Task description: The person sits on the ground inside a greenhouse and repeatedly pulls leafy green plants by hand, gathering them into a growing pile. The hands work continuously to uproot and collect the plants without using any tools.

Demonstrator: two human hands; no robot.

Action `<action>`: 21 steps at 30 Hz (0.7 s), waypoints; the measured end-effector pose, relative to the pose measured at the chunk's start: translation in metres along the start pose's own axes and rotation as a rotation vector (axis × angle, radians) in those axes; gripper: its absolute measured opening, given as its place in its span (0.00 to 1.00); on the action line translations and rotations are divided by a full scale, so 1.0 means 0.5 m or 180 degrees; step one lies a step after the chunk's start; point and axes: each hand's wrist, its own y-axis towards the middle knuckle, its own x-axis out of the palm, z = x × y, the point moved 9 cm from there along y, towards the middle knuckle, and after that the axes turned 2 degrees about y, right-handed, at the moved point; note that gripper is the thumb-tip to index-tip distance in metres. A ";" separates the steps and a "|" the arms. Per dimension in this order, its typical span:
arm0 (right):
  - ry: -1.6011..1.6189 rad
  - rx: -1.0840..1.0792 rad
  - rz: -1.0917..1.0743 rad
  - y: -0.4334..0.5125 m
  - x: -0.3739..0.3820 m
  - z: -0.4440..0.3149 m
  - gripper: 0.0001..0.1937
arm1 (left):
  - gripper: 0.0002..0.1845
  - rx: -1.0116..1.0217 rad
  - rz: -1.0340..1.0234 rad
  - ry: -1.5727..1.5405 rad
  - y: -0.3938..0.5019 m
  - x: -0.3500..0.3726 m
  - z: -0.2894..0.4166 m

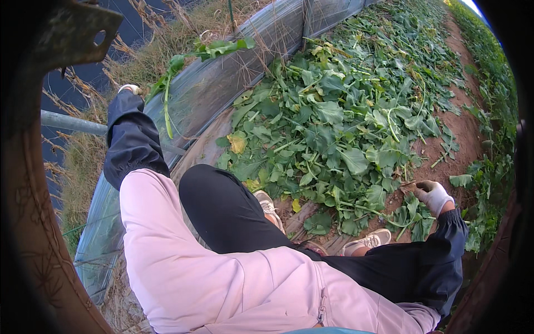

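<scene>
My left hand (131, 89), in a pale glove, reaches out at the upper left. The dark sleeve cover (133, 133) hides most of it. Just right of that hand is a long green leafy stalk (167, 94), in front of the clear plastic sheeting (196, 89); whether the hand touches it I cannot tell. At the lower right, my right hand (434, 197) wears a white glove with soiled fingertips. It is low over the soil, beside a dry brown leaf (408, 186) and cut green leaves (411, 217). Its grip is unclear.
A thick heap of cut leafy greens (333, 121) covers the ground before my shoes (371, 240). A bare soil strip (463, 137) separates it from growing plants (496, 188). A metal pipe (73, 122) crosses at left, near dry grass (146, 58). A metal plate (83, 33) hangs upper left.
</scene>
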 end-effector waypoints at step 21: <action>-0.0363 0.0147 0.0033 -0.018 0.037 0.025 0.24 | 0.12 -0.0051 0.0910 -0.5600 -0.041 -0.078 0.016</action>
